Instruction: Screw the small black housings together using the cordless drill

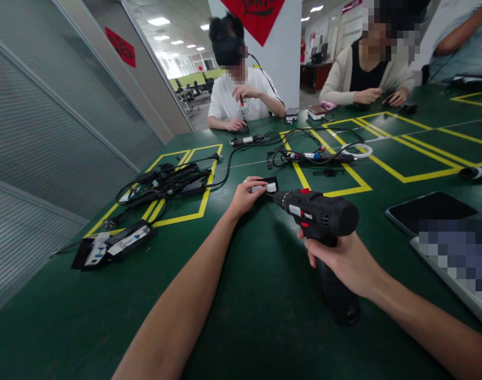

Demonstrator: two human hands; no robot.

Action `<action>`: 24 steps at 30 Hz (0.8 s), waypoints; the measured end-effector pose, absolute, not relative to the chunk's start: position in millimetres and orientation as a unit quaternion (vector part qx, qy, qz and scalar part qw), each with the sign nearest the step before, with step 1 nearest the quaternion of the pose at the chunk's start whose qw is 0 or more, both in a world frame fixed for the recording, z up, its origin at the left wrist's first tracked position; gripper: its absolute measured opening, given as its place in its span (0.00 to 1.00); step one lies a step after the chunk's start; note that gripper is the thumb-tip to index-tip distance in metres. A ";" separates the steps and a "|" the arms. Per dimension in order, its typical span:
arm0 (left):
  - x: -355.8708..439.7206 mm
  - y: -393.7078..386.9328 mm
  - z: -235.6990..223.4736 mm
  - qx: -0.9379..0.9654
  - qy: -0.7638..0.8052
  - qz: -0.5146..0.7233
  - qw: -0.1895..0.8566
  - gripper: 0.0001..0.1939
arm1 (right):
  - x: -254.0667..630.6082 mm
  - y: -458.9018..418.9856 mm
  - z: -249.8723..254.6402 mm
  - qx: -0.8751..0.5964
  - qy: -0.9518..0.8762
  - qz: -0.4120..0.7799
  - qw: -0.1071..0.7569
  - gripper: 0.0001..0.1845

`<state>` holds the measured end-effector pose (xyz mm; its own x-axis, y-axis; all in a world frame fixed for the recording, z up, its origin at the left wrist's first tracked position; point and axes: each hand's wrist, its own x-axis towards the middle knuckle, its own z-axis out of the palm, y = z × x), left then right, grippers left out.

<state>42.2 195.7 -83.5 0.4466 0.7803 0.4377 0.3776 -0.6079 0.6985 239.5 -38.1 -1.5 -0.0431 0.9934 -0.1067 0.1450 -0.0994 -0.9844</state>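
My right hand (pixel 343 258) is wrapped round the grip of a black cordless drill (pixel 318 211) with red buttons. The drill points left and away from me, its chuck close to a small black piece with a white part (pixel 270 187). My left hand (pixel 246 196) rests on that piece at the table, fingers closed over its near left side. Whether the bit touches the piece I cannot tell, as the drill's tip lies in front of it.
On the green table (pixel 241 327), a tangle of black cables and tools (pixel 173 182) lies left, with black-and-white pieces (pixel 114 243) nearer me. A corded screwdriver (pixel 320 157) lies ahead. At right are a phone (pixel 431 211) and a blurred device. Two people (pixel 241 95) sit opposite.
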 end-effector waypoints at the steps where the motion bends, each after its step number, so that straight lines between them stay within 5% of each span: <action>1: 42.1 195.8 -83.6 0.809 0.357 0.386 0.263 0.14 | 239.7 -38.1 -1.7 -0.544 -0.522 0.503 0.423 0.07; 24: 41.5 197.4 -84.0 0.807 0.356 0.388 0.267 0.14 | 239.4 -37.7 1.5 -0.552 -0.519 0.503 0.415 0.06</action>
<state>41.5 197.4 -84.0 0.4464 0.7816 0.4358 0.3678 -0.6042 0.7069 239.4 -37.7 1.5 -0.0444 0.9912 -0.1247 0.1555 -0.1164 -0.9810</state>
